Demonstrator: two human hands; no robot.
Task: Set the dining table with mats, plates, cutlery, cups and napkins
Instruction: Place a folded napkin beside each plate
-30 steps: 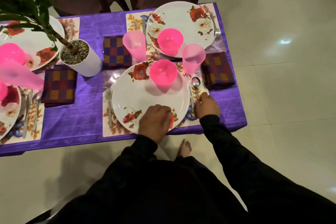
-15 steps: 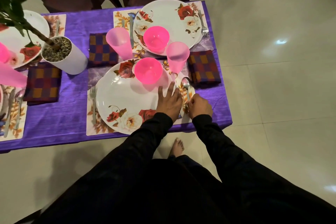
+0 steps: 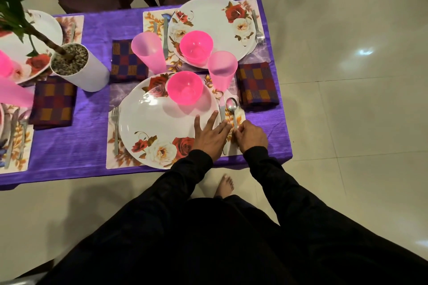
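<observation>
Two hands work at the near right corner of the nearest place setting. The left hand (image 3: 209, 137) lies flat with fingers straight and spread, pressing on the right rim of the near plate (image 3: 159, 122), probably to keep it from sliding on its mat (image 3: 115, 162) while the cutlery beside it is adjusted. The right hand (image 3: 251, 137) has its fingers curled and pinches the handle of the spoon (image 3: 232, 109), whose bowl points away from the person; the grip looks suited to aligning the spoon parallel to the knife (image 3: 221, 109) lying just beside the plate. A fork (image 3: 115, 127) lies on the mat at the plate's left. On the plate's far part sits a pink bowl (image 3: 185, 87), with a pink cup (image 3: 222, 71) just beyond the cutlery and a checked napkin (image 3: 257, 85) to its right. Farther off, a second plate (image 3: 217, 23) carries its own bowl. This setting appears nearly complete.
</observation>
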